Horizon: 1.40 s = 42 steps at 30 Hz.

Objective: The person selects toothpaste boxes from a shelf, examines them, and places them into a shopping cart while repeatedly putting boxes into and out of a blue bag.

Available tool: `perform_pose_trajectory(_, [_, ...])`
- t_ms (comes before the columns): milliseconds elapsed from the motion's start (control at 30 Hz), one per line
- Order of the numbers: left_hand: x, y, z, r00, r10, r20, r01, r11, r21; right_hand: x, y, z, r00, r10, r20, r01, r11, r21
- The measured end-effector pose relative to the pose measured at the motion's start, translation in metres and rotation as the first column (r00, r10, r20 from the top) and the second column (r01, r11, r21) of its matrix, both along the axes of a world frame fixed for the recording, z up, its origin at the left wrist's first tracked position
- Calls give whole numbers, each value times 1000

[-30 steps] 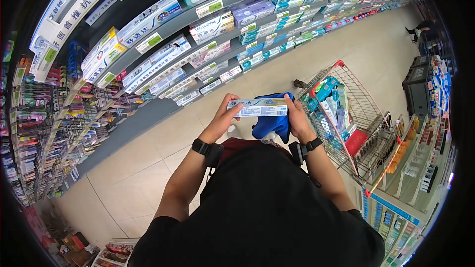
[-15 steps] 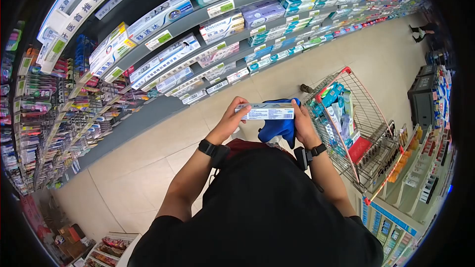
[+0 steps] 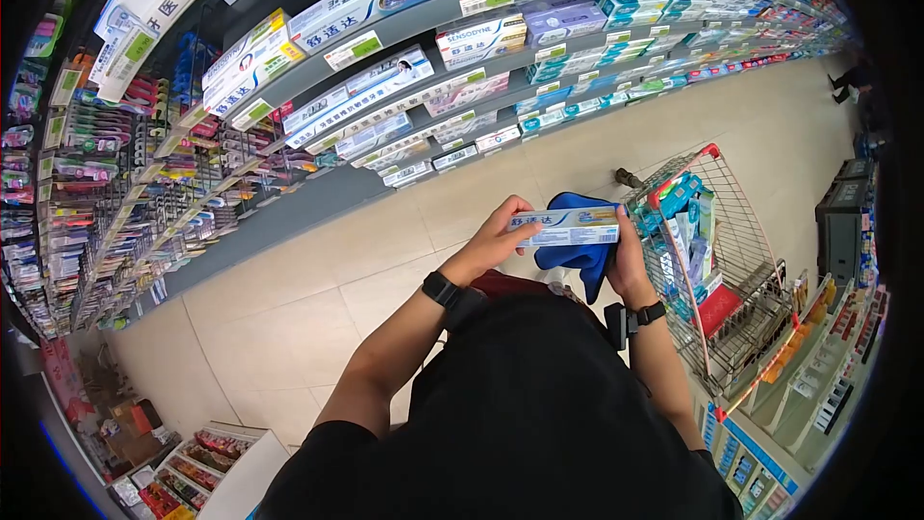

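Half the blue cloth hides behind the toothpaste box, white-and-blue, gripped endwise between left hand and right hand; small print unreadable.

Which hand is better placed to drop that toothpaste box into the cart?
Right, probably. The right hand grips the toothpaste box at the end nearest the cart, though it also holds a blue cloth. The left hand holds the far end.

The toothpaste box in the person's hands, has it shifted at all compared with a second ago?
Yes. The toothpaste box now sits closer to the shopping cart, its right end almost at the cart's rim, held by the left hand and right hand.
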<state>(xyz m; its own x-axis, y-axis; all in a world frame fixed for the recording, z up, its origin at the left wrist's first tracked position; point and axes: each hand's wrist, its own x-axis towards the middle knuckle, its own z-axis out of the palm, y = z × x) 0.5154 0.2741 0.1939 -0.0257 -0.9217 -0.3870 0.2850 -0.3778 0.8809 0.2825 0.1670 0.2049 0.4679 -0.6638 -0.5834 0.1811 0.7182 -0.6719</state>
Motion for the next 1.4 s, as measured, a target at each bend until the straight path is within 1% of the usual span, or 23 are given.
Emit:
perform_pose_trajectory(133, [-2,4,-2,1000,-9,16,9,1000,7,-7,8,-4,1000,2,8,-2,1000,26])
perform_pose_trajectory(233, [-4,7,-6,1000,-19,19,18,999,31,-11,13,-9,999,2,-36,-2,1000,18])
perform_pose_trajectory(333, [-4,10,-7,999,-15,35,15,1000,13,-12,15,-8,991,59,-118,-62,998,-20])
perform_pose_trajectory(433, [-1,12,-7,999,-25,-25,27,997,69,-11,19,-5,990,65,-124,-66,998,2])
perform_pose_trajectory(533, [1,14,-6,986,-9,-167,30,992,125,-11,23,-3,998,43,-50,-41,998,50])
perform_pose_trajectory(633, [-2,15,-5,982,31,-186,-12,995,100,-12,25,-2,993,98,-63,-100,995,-26])
perform_pose_trajectory(733, [-3,16,3,969,97,-229,-72,991,115,-11,27,9,988,101,-118,-123,973,-196])
perform_pose_trajectory(767, [-2,15,2,957,113,-268,-85,990,116,-11,28,9,990,77,-116,-100,973,-208])
perform_pose_trajectory(833, [1,14,0,926,142,-349,-105,987,122,-12,30,11,989,73,-131,-105,961,-258])
perform_pose_trajectory(900, [6,12,-4,920,134,-368,-88,986,139,-14,31,9,989,65,-132,-101,953,-287])
perform_pose_trajectory(933, [8,10,-2,916,128,-381,-75,986,150,-14,31,8,990,53,-131,-88,958,-274])
perform_pose_trajectory(967, [10,9,1,916,56,-398,-5,992,128,-13,30,8,991,41,-128,-74,962,-263])
perform_pose_trajectory(1000, [9,9,2,912,63,-406,0,988,153,-12,30,8,992,29,-123,-60,966,-253])
perform_pose_trajectory(1067, [10,10,4,908,83,-411,2,980,201,-11,31,7,989,12,-149,-45,975,-219])
perform_pose_trajectory(1100, [5,11,0,929,113,-352,-42,978,203,-11,31,4,988,11,-154,-45,976,-213])
perform_pose_trajectory(1200, [7,11,-6,907,131,-400,-34,970,240,-13,32,0,985,10,-174,-44,980,-192])
perform_pose_trajectory(1300, [5,13,-7,966,94,-243,-29,965,259,-15,33,1,979,-11,-205,-21,988,-155])
perform_pose_trajectory(1400, [10,15,-9,979,15,-205,39,966,254,-15,31,-7,980,-29,-197,8,994,-106])
